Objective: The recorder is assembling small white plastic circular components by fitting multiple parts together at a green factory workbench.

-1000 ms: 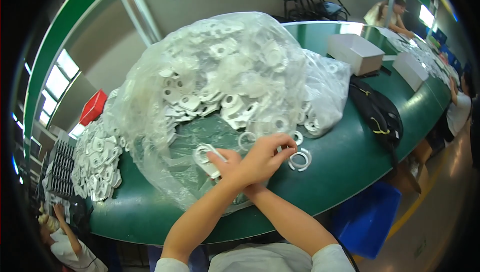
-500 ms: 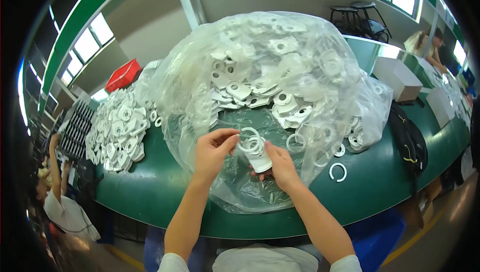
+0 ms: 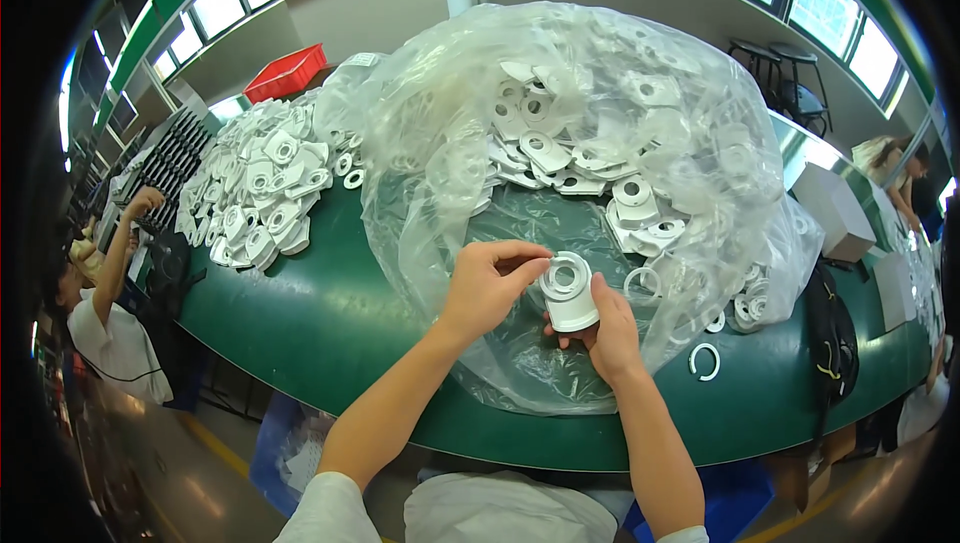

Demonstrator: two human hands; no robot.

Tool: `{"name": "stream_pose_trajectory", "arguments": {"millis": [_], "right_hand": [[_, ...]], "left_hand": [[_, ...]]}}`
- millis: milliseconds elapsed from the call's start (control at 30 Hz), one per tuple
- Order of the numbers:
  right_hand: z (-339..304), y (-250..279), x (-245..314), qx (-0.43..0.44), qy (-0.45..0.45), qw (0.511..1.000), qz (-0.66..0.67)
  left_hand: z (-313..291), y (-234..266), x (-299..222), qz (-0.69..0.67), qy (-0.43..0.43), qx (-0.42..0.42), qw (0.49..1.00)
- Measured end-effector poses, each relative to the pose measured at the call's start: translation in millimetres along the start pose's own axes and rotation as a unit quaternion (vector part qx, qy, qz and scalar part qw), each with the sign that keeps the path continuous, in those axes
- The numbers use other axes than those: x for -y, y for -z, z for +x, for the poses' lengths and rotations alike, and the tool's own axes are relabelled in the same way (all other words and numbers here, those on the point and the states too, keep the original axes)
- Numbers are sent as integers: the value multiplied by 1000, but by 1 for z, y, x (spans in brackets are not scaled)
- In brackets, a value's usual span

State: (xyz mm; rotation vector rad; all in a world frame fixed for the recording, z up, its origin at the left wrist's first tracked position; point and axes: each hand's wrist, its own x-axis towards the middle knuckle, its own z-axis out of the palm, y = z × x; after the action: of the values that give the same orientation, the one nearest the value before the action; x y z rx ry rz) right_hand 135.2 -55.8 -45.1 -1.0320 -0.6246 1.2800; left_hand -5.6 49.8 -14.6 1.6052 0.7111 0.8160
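My right hand (image 3: 614, 331) grips a white plastic part (image 3: 574, 317) with a rounded end and a round hole, thumb along its right side and fingers beneath. A white open ring (image 3: 562, 261) lies around the hole at the part's far end. Pinched at the ring's upper left edge are the thumb and forefinger of my left hand (image 3: 490, 288). Both hands are over the near opening of a large clear plastic bag (image 3: 400, 203), which holds many similar white parts (image 3: 545, 150). Another open ring (image 3: 704, 362) lies on the table, right of the bag.
On the green table (image 3: 300, 308), a heap of white parts (image 3: 262, 188) lies left of the bag, with a red bin (image 3: 287, 73) behind. A black bag (image 3: 832, 328) and white boxes (image 3: 833, 213) stand at right. Other people (image 3: 110, 318) are at both sides.
The ring, tilted above the part before, now sits flatter around its hole, with my left fingers at its edge. The view has swung, so the whole scene appears shifted.
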Motion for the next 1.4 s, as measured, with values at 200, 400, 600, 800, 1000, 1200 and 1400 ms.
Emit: {"name": "stream_pose_trajectory", "arguments": {"millis": [200,400,600,800,1000,1200,1400], "right_hand": [[0,-2,1,17,8,998,-59],[-1,-2,-2,34,33,998,-52],[-2,0,-1,25,35,998,-37],[-3,-1,-1,38,59,996,-63],[-4,-5,-4,40,88,989,-110],[-5,-8,-3,17,89,994,-57],[-8,-6,1,8,81,996,-35]], "left_hand": [[-1,-2,-1,37,-48,-8,998],[1,-2,6,51,-127,-33,990],[0,-2,5,25,-46,-25,998],[1,-2,9,-39,-6,25,999],[2,1,13,-60,22,59,996],[-1,-1,6,-71,24,60,995],[-10,-11,2,-1,-13,36,999]]}}
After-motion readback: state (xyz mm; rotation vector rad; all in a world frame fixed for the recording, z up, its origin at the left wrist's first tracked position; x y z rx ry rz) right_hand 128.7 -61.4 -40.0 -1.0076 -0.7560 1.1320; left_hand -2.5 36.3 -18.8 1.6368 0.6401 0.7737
